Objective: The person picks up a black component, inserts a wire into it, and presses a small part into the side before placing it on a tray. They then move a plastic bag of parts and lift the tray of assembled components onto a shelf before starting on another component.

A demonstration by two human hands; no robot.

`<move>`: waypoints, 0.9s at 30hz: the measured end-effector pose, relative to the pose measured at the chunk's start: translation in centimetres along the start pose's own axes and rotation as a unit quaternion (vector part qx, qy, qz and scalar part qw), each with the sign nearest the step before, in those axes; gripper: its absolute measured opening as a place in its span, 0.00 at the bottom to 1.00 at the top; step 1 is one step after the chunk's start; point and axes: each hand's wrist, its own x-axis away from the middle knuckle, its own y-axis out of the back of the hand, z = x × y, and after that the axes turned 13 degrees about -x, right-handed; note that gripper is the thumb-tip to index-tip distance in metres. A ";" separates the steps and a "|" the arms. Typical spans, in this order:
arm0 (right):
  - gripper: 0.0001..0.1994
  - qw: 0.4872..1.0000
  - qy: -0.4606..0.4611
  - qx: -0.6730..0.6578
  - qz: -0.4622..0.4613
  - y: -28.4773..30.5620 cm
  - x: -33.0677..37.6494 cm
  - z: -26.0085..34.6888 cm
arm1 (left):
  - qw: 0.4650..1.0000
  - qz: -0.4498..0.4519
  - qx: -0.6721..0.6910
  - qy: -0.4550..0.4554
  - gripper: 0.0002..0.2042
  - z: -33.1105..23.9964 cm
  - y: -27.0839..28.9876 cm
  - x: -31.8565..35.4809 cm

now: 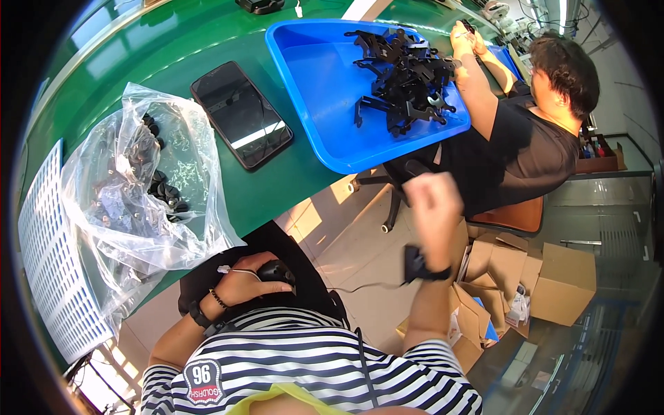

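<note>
My left hand (243, 286) is closed around a rounded black part (276, 272), close to my body above my lap. A thin white wire with a small white connector (223, 269) runs out by its fingers. Raised off the front of the table, my right hand (434, 202) is smeared by motion, so its fingers and anything in them cannot be made out. It is nearest to a blue plastic tray (319, 128), which holds a heap of black angled brackets (404, 83). A clear plastic bag (187, 142) with small black parts (164, 190) lies left of a dark phone (242, 114).
The green table (207, 45) carries a white perforated tray (52, 242) at its left edge. A seated person in black (515, 149) works at the right. Opened cardboard boxes (564, 283) stand on the floor to my right.
</note>
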 end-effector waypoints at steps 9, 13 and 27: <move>0.06 0.906 0.099 0.409 -0.053 9.5 -15.3 -13.2 | 1.000 -0.001 -0.010 -0.004 0.23 -0.2 -0.1 -0.4; 0.05 0.876 0.107 0.468 -0.039 8.4 -17.3 -14.4 | 1.000 -0.010 -0.016 -0.010 0.23 0.0 -0.1 0.0; 0.04 0.772 0.115 0.625 0.030 7.4 -19.0 -17.4 | 1.000 -0.004 -0.021 0.007 0.24 0.0 0.2 0.1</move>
